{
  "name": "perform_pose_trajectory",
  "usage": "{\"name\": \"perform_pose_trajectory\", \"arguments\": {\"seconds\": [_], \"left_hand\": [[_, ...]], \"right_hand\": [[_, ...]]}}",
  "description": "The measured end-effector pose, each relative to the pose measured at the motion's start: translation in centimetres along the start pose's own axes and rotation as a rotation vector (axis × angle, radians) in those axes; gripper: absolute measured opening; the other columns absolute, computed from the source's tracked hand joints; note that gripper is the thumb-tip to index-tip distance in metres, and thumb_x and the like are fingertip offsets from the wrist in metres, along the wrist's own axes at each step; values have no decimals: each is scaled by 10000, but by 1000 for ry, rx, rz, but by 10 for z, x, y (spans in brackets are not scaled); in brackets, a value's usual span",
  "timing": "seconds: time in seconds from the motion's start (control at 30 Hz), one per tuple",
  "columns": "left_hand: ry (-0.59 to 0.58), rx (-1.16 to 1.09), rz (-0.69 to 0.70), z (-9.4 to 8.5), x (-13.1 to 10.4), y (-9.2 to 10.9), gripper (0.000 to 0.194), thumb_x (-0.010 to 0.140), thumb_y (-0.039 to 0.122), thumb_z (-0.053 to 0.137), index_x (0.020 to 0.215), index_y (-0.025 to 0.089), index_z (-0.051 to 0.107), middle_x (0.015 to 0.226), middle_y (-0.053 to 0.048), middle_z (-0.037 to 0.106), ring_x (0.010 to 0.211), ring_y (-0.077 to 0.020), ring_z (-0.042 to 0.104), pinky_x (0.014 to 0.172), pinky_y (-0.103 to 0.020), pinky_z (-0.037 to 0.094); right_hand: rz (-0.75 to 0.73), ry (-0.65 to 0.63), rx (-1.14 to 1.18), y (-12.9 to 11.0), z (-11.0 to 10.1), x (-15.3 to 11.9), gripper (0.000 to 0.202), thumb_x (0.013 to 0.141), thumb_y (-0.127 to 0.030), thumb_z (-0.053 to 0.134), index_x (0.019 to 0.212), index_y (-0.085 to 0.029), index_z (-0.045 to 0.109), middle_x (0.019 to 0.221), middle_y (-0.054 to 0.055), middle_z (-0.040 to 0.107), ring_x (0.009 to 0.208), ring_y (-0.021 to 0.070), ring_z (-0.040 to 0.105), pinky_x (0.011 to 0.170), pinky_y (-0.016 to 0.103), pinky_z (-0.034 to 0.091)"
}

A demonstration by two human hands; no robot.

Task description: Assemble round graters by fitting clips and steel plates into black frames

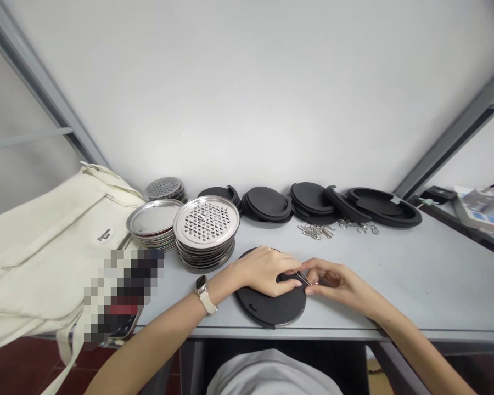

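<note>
Centrally, left hand (271, 272) and right hand (333, 282) pinching looped wire clip (303, 278) — round, matte black disc (274, 310) beneath

Blk disc (275, 310), rnd, thin, w/ small slot nr rim, flat on grey tabletop (354, 318) nr front edge; slim silver wire clip (303, 278), slanted, at disc's R side

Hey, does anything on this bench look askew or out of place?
One black disc sits askew, tilted against its neighbour instead of lying flat like the others. I can't see any spill on the bench.
</note>
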State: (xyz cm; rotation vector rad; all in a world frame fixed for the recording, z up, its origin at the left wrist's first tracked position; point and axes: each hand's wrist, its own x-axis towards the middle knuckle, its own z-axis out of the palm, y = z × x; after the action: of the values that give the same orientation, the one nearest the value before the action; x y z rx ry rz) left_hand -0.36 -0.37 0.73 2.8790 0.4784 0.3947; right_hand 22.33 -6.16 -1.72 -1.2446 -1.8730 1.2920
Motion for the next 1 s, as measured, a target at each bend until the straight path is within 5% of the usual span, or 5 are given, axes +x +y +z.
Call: {"name": "perform_pose_trajectory", "arguments": {"seconds": [1.0], "left_hand": [[-2,12,0,2,1,-1,109,860,300,568,827,204,529,764,24,590,646,-126,538,550,-287,323]], "right_hand": [[-10,40,-136,-7,0,-2,336,844,-492,654,1073,-247,651,785,-1,604,726,174,555,648,274,406]]}}
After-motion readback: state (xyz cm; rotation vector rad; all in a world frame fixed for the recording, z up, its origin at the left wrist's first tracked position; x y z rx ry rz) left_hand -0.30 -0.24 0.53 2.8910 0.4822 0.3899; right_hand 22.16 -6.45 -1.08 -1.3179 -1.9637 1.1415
